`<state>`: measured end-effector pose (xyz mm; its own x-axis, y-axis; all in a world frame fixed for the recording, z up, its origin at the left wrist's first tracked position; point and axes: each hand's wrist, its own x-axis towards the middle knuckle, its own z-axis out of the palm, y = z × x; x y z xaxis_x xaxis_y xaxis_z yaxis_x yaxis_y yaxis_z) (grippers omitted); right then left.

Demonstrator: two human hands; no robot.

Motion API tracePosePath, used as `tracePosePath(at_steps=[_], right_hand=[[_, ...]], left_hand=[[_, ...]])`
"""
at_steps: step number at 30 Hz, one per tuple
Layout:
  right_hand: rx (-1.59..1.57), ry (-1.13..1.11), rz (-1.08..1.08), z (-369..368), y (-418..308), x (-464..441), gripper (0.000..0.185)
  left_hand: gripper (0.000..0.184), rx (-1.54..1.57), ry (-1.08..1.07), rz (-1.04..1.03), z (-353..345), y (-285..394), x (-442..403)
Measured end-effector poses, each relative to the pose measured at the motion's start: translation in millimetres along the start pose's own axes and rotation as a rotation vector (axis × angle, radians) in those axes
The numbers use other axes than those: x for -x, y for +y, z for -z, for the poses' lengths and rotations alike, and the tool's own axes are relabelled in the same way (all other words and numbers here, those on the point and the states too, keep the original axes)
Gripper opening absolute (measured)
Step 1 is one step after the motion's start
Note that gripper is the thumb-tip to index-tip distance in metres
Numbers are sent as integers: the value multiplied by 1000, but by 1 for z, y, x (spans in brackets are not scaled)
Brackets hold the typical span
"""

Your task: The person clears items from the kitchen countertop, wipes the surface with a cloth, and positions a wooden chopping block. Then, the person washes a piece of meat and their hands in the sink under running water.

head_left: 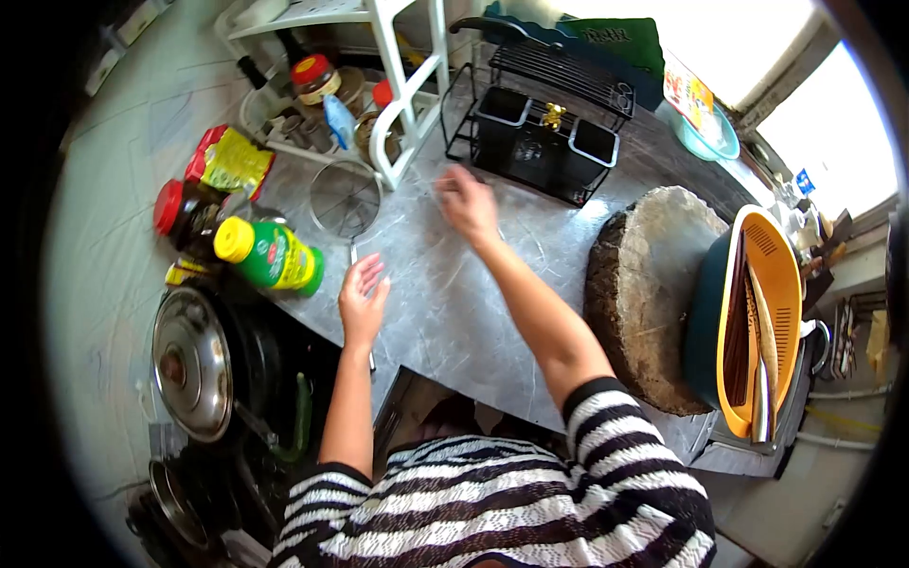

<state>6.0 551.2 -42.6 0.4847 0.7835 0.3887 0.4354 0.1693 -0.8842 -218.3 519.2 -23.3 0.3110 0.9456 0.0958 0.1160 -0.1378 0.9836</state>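
Observation:
My left hand (361,298) is above the grey marbled counter (431,312), its fingers loosely stretched and nothing in them. Just beyond it lies a round wire mesh strainer (346,199), its thin handle running down beside that hand. A green bottle with a yellow cap (270,254) stands to the left. Farther out, my right hand (467,204) is a little blurred, with its fingers apart and no object visible in it. The black metal rack (530,166) with dark cups is closest to that hand, and a white shelf (402,99) rises at its left.
A thick round chopping block (663,293) sits at right, beside an orange basket (791,284) holding long utensils. Jars (185,213) and a yellow-red packet (232,163) crowd the left. A lidded pot (194,364) and a cucumber (301,417) are below them. A turquoise basin (710,142) stands near the window.

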Motion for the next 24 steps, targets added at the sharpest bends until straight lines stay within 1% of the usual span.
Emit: tracePosePath(at_steps=[1, 2, 3, 4, 6, 8, 9, 10, 12, 14, 16, 18, 19, 20, 22, 24], right_hand=[[231, -229, 33, -15, 18, -10, 18], [532, -77, 175, -41, 28, 6, 26], [682, -227, 149, -50, 29, 12, 34], [696, -256, 257, -54, 35, 17, 34], [488, -430, 379, -49, 39, 35, 32], [499, -530, 379, -24, 23, 61, 33], [541, -434, 437, -17, 31, 69, 34], [594, -503, 261, 4, 12, 70, 37], [676, -322, 247, 29, 33, 51, 39], [758, -157, 51, 63, 33, 32, 40], [900, 20, 64, 80, 50, 45, 39], [896, -20, -4, 87, 52, 62, 36], [844, 54, 15, 83, 52, 60, 32], [836, 48, 17, 76, 52, 56, 32], [384, 52, -235, 52, 26, 28, 28], [90, -39, -306, 15, 18, 0, 33]], left_hand=[[38, -51, -21, 8, 0, -3, 0], [38, -106, -39, 14, -1, -4, 0], [39, -120, -62, 34, -2, -4, 1], [39, -121, -75, 41, -3, -8, 4], [40, -112, -100, 55, -6, -12, 7], [40, -87, -129, 69, -12, -15, 7], [40, -59, -165, 61, -14, -15, 8], [41, -33, -199, 49, -15, -15, 7], [40, -65, -211, 62, -18, -9, 4], [40, -86, -218, 29, -21, -6, -1], [40, -62, -215, 23, -23, -9, -4], [38, 32, -146, 50, -23, -13, -4], [38, 27, -135, 55, -23, -14, -2], [38, 62, -148, 64, -23, -16, -1], [37, 96, -160, 63, -23, -15, -3], [37, 152, -134, 95, -26, -10, 1]])
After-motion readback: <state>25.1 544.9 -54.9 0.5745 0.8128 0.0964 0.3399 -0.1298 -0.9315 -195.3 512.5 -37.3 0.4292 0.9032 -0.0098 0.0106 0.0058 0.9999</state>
